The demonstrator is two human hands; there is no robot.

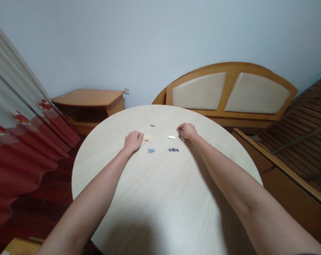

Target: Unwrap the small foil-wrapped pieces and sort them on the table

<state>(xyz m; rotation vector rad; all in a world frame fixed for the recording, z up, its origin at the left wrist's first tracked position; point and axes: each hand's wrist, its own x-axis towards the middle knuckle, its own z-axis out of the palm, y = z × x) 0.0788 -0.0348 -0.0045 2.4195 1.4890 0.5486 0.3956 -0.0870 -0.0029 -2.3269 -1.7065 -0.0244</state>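
My left hand (133, 141) rests on the round table with its fingertips at the edge of a tan plastic brick cluster (147, 138). My right hand (187, 131) lies farther right, its thumb and fingertips drawn together; anything small between them is hidden. A small pale piece (182, 139) shows just under that hand, and a white brick (171, 137) lies to its left. Nearer me are dark grey pieces (173, 149) and a light blue-grey piece (151, 150). A tiny blue piece (152, 125) lies at the far side, with a tiny pale bit (155, 125) beside it.
The round pale wood-grain table (149, 191) has a curved edge. Beyond it stand a wooden cabinet (87, 97) and a padded headboard (229, 92). A red-patterned curtain (22, 134) hangs left, and a slatted bed frame (298, 131) lies right.
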